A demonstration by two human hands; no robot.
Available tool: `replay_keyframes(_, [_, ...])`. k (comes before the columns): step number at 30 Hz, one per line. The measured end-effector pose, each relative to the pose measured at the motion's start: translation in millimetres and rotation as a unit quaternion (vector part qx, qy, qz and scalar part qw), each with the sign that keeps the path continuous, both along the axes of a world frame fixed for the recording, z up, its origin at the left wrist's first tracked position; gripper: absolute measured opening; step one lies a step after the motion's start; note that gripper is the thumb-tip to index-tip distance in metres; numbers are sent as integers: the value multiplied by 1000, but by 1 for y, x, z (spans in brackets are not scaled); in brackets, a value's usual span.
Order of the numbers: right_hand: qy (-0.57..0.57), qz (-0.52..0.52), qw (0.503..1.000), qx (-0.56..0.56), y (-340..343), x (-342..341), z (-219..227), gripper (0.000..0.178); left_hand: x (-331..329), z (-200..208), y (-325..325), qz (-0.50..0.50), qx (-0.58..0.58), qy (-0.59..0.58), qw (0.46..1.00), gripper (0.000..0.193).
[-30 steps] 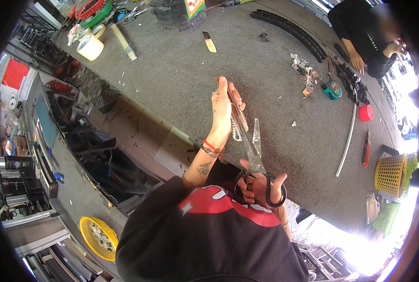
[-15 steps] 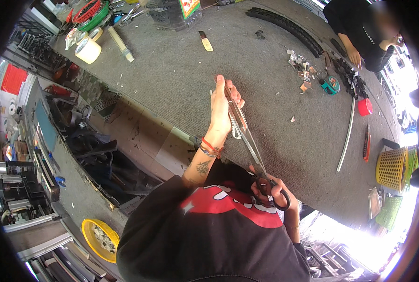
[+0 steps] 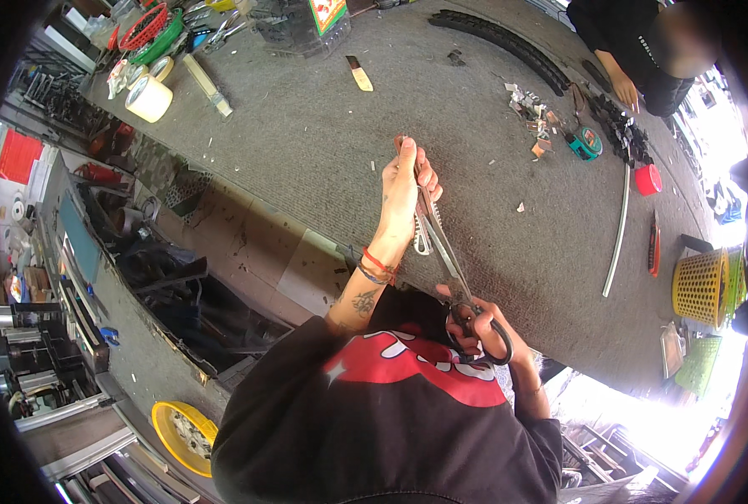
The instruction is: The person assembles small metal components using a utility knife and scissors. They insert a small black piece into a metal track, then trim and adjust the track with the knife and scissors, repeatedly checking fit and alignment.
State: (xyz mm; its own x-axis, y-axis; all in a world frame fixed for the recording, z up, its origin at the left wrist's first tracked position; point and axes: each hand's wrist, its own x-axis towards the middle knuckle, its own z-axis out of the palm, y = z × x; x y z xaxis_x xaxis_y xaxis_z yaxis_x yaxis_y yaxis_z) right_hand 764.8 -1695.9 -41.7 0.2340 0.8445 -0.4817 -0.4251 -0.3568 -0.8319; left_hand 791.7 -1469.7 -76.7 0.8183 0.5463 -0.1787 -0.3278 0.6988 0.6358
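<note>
Over the near part of the table, my left hand (image 3: 407,186) is closed, its thumb pressed along a narrow brownish strip (image 3: 400,142) whose end pokes out above the fingers. White toothed edging shows below that hand, beside the blades. My right hand (image 3: 493,329), close to my shirt, has its fingers through the dark handles of large scissors (image 3: 455,273). Their long metal blades point up and away toward my left hand, along the strip. Whether the blades touch the strip cannot be made out.
A knife with a pale handle (image 3: 362,79) lies farther off. Tape rolls (image 3: 149,97) stand at the far left. Right of me are a teal tape measure (image 3: 586,144), scattered metal scraps, a red cutter (image 3: 654,244) and a yellow basket (image 3: 698,291). Another person's hand (image 3: 623,87) rests at the far right.
My left hand has turned slightly, and its thumb now lies lower over the strip. My right hand keeps its hold on the scissors. The whole view has shifted a little.
</note>
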Motion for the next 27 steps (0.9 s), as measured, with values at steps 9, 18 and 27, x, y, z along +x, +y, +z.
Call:
replay_keyframes(9, [77,-2,997,-5,13,-9,-1,95,1,-3,8,13,7,26,1000,33])
replay_keyframes(18, [27,27,999,-35,20,-8,1,45,-1,-3,6,27,46,55,997,34])
replay_keyframes(27, [-49,57,994,-83,23,-5,3,39,-4,-1,9,60,57,63,995,34])
